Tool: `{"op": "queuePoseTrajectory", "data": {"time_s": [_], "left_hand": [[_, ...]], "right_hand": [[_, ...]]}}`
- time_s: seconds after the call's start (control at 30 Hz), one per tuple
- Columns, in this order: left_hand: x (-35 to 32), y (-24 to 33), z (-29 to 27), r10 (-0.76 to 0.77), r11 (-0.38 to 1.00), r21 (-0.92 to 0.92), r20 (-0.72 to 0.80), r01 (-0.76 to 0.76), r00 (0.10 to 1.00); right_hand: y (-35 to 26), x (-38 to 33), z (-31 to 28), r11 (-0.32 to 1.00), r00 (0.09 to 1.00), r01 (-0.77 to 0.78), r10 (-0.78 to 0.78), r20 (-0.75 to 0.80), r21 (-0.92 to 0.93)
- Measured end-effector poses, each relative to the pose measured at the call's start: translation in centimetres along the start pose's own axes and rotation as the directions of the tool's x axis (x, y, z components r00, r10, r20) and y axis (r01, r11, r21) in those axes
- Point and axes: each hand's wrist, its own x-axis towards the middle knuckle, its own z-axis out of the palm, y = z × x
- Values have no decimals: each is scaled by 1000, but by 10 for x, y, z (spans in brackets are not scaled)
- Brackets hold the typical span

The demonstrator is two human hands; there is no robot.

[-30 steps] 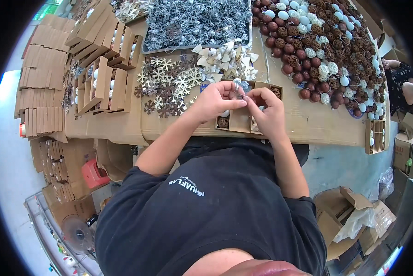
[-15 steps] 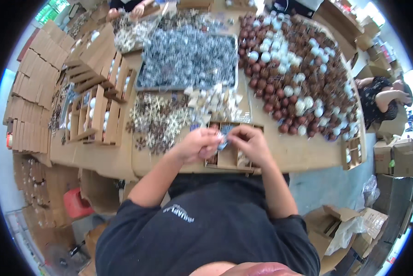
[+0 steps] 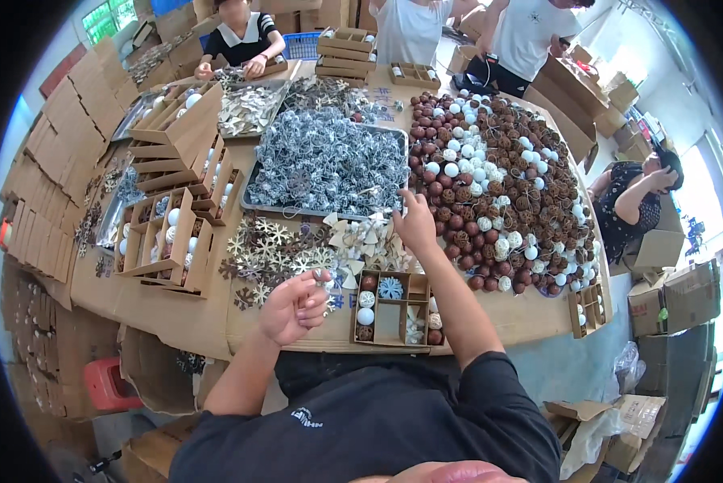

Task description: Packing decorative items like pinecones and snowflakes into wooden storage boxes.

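My left hand (image 3: 297,310) is raised left of a compartmented cardboard box (image 3: 376,341), fingers curled and thumb and index pinched at a small whitish thing I cannot make out. My right hand (image 3: 416,225) reaches over the box to the right edge of a tray (image 3: 329,216) of frosted pinecones (image 3: 321,165). Its thumb and index are apart beside the pinecones, with nothing clearly held. In the box are brown and white balls (image 3: 365,315), a pale blue snowflake (image 3: 390,287) and a whitish piece (image 3: 414,326); my right forearm hides part of its right side.
Wooden snowflakes (image 3: 273,249) and pale cut-outs (image 3: 353,241) lie before the tray. Brown and white balls (image 3: 490,201) are heaped to the right. Filled boxes (image 3: 164,245) are stacked left; a smaller one (image 3: 587,310) sits at the right edge. Other people work across the table.
My hands were together over the box around a small bluish-silver thing. They have parted: the right moved out to the pinecone tray, the left moved left. The view has tilted up.
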Motion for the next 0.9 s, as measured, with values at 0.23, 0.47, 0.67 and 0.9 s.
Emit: {"op": "queuePoseTrajectory", "data": {"time_s": [0.23,0.47,0.67,0.9], "left_hand": [[-16,-7,-9,245,951,-222,114,-215,963],[-16,-13,-7,288,944,-189,70,-271,955],[-18,-19,-3,308,936,-212,98,-282,946],[0,-33,9,394,904,-275,234,-328,889]], "right_hand": [[11,20,9,998,994,29,-35,107,62],[-3,44,-33,966,983,78,-33,-180,247],[-43,41,-76,669,963,-61,236,-134,741],[-44,51,-83,541,971,-155,236,27,827]]}}
